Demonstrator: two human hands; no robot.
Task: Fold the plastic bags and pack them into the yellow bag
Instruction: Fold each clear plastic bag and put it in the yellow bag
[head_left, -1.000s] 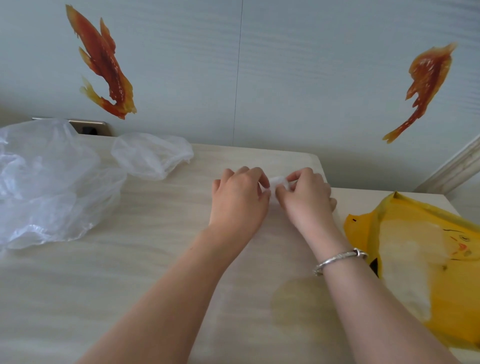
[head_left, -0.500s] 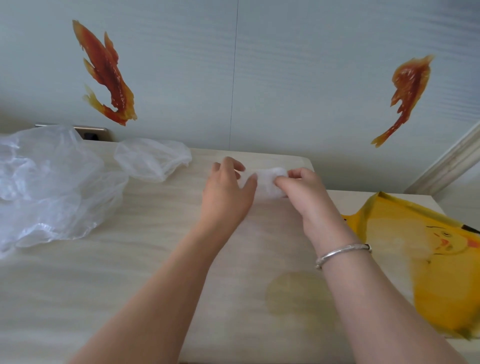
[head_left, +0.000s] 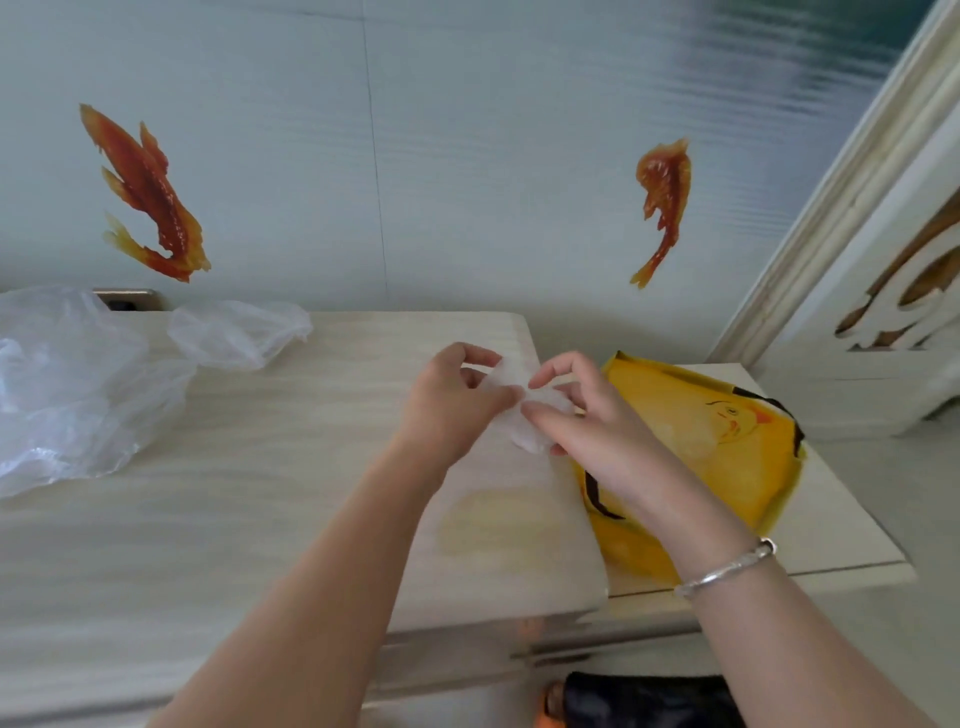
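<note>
We pinch the folded bag (head_left: 519, 410) between our left hand (head_left: 457, 405) and right hand (head_left: 592, 431), just left of the yellow bag (head_left: 727, 457). It looks light, soft, slippery and springy; grip its folded edges. Loose bags (head_left: 78, 395) lie far left.

two fish stickers (head_left: 145, 195), table (head_left: 260, 493), bracelet (head_left: 727, 569)

Yellow bag (head_left: 727, 467): bright yellow, printed duck face with orange beak, black trim. Plastic bags (head_left: 67, 395): translucent white. Folded bag (head_left: 524, 415): cloudy white. Table (head_left: 260, 493): pale beige woodgrain. Wall (head_left: 467, 156): pale blue-grey, two orange-red fish decals (head_left: 145, 197). Bracelet (head_left: 727, 566): silver.
</note>
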